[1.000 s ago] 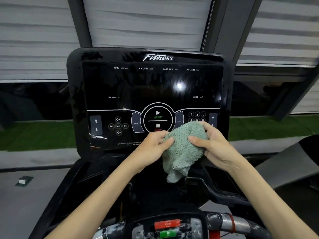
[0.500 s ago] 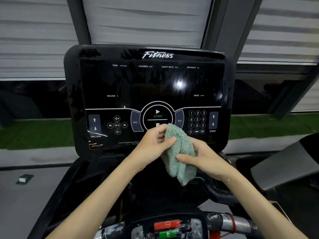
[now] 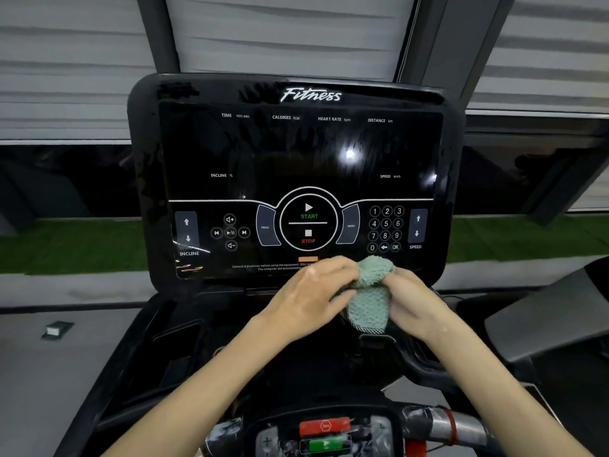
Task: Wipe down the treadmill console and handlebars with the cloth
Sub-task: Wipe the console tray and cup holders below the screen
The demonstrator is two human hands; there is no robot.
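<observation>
The black treadmill console (image 3: 296, 153) stands in front of me, its glossy panel dark with printed START and STOP buttons. A bunched green cloth (image 3: 370, 298) hangs just below the console's lower edge, held between both hands. My left hand (image 3: 313, 295) grips its left side with fingers over the top and the thumb below. My right hand (image 3: 415, 301) holds its right side, its fingers behind the fabric. The cloth's lower end dangles over the dark tray. A silver handlebar (image 3: 461, 423) with red bands lies at the bottom right.
Red and green buttons (image 3: 324, 435) sit on the lower control bar at the bottom centre. Another treadmill's grey deck (image 3: 543, 318) is at the right. Window blinds and a strip of green turf (image 3: 66, 245) lie beyond the console. A small white object (image 3: 56, 329) lies on the grey floor, left.
Both hands have bunched the cloth tighter and shifted it down and right, uncovering the STOP button and keypad. The view moved slightly closer to the console.
</observation>
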